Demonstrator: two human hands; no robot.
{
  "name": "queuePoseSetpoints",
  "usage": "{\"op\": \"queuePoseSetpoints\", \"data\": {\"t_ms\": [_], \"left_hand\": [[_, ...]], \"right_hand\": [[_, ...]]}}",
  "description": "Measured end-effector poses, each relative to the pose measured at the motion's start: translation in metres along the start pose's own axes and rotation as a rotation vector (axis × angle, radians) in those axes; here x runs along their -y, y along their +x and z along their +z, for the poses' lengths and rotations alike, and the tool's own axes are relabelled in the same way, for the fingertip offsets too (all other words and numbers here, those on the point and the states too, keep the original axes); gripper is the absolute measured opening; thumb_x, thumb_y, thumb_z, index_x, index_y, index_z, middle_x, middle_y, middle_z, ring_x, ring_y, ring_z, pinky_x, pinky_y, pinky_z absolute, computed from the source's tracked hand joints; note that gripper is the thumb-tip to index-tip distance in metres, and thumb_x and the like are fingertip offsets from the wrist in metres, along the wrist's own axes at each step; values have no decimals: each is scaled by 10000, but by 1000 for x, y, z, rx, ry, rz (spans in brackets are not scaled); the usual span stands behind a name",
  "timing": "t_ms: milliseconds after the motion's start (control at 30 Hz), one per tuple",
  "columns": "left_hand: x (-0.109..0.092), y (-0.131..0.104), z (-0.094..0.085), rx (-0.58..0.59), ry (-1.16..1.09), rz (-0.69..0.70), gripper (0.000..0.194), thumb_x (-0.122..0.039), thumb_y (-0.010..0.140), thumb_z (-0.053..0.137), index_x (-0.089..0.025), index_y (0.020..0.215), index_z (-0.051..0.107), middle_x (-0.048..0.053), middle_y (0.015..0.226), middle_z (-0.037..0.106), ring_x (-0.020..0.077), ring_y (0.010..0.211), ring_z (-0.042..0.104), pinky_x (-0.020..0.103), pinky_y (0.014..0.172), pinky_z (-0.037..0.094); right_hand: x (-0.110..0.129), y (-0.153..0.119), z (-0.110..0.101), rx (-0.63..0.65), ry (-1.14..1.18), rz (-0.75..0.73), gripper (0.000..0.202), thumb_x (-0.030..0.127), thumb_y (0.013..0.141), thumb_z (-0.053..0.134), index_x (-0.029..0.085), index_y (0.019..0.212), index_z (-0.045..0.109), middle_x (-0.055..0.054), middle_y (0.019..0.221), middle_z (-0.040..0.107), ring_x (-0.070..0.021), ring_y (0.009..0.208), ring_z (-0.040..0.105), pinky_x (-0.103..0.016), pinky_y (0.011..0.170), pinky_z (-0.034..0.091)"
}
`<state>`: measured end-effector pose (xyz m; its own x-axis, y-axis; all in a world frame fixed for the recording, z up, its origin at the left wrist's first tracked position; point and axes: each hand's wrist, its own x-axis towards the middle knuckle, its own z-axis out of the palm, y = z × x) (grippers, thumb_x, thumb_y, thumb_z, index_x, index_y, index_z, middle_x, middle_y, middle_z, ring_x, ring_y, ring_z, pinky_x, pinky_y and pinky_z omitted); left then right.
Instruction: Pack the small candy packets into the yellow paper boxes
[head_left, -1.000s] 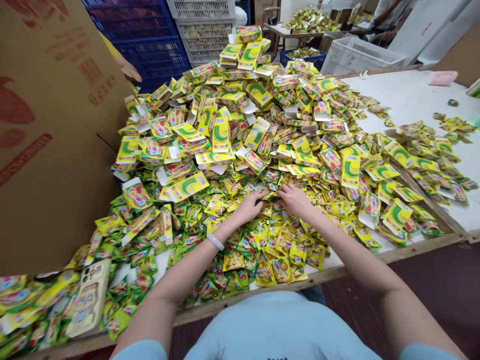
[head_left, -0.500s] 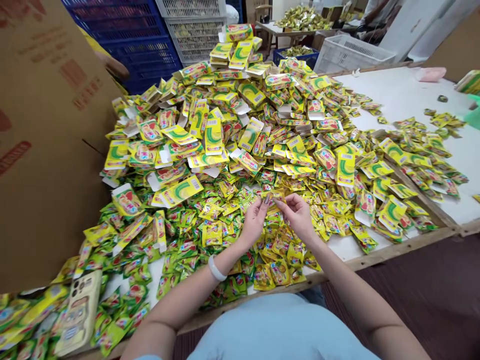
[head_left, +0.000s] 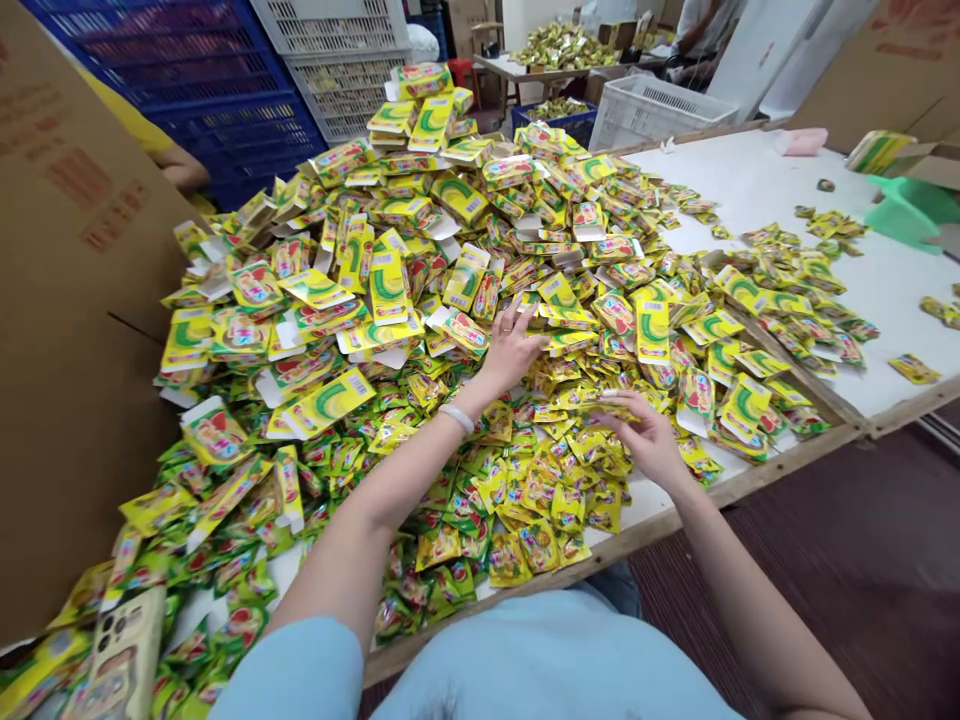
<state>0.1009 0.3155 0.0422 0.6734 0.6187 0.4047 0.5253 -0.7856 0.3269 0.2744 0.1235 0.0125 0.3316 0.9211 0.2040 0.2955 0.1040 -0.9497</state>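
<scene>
My left hand (head_left: 514, 346) is stretched forward over the heap, fingers spread, at the lower edge of the yellow candy boxes (head_left: 566, 315). Whether its fingertips touch a box cannot be made out. Lower and to the right, my right hand (head_left: 642, 432) hovers over the small yellow sachets (head_left: 540, 490), fingers extended and thumb apart. No held thing shows clearly in it. Green sachets (head_left: 450, 590) lie mixed in to the left of the yellow ones. Many of the boxes have white end flaps standing up.
A large carton (head_left: 67, 330) stands close on the left, above a phone (head_left: 124, 650). Wooden edging (head_left: 622, 545) borders the table. Behind are blue crates (head_left: 217, 120) and a white crate (head_left: 652, 110). A green scoop-like object (head_left: 904, 212) lies right. Another person's arm (head_left: 180, 168) shows behind the carton.
My hands were together over the sachets, fingertips pinched. They have parted: the left moved forward onto the boxes, the right moved aside and its fingers opened. The view has shifted rightward.
</scene>
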Motion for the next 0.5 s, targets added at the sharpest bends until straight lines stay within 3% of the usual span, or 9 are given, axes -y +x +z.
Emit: {"op": "queuePoseSetpoints", "data": {"t_ms": [33,100,133,200,267,367,433,500], "left_hand": [[1,3,-7,16,5,40,179,-188,932,557,-223,942,732,97,1424,526,311,1454,283,561,1184,181],[-3,-4,-28,36,-52,144,211,-253,959,535,-230,882,730,75,1381,579,301,1458,295,560,1185,188],[-7,-13,-39,46,-115,193,230,-289,970,522,-236,882,728,69,1366,595,293,1456,307,554,1186,194],[-17,-37,-58,44,-323,207,258,-375,982,499,-243,950,718,79,1375,588,277,1431,365,531,1180,240],[-26,-65,-69,-7,-626,87,374,-532,942,518,-246,1132,666,112,1431,531,277,1404,411,503,1145,332],[-36,-104,-64,-29,-1052,-219,802,-736,745,636,-222,1350,523,164,1444,506,320,1364,462,484,1084,427],[-42,-124,-54,14,-1192,-440,808,-733,716,667,-187,1304,568,169,1327,610,324,1271,550,478,1066,448],[-48,-138,-46,7,-1230,-597,652,-697,792,612,-166,1169,651,153,1190,690,301,1161,619,465,1053,458]], "right_hand": [[2,3,-6,-1,-142,-105,164,345,839,692,257,962,755,-101,1298,624,-315,1269,540,-516,1012,478],[9,10,-11,41,-375,-290,145,278,870,646,268,960,759,-72,1504,448,-334,1457,298,-597,1152,286],[14,13,-10,93,-410,-342,157,257,883,623,269,970,753,-67,1519,431,-330,1467,281,-608,1166,252],[22,16,1,234,-328,-371,188,241,910,584,274,1026,728,-78,1444,516,-298,1391,422,-572,1146,322],[31,10,24,361,-113,-316,178,263,923,583,274,1049,708,-82,1291,628,-259,1228,581,-490,1062,452],[42,-12,61,467,212,-167,152,341,919,609,263,1000,711,-64,1095,687,-219,1018,667,-383,879,571],[49,-25,74,485,265,-122,153,362,904,632,258,967,725,-58,1072,673,-213,1010,656,-357,844,580],[55,-29,73,410,198,-143,130,329,885,661,259,968,734,-58,1080,656,-216,1051,631,-368,888,561]]}}
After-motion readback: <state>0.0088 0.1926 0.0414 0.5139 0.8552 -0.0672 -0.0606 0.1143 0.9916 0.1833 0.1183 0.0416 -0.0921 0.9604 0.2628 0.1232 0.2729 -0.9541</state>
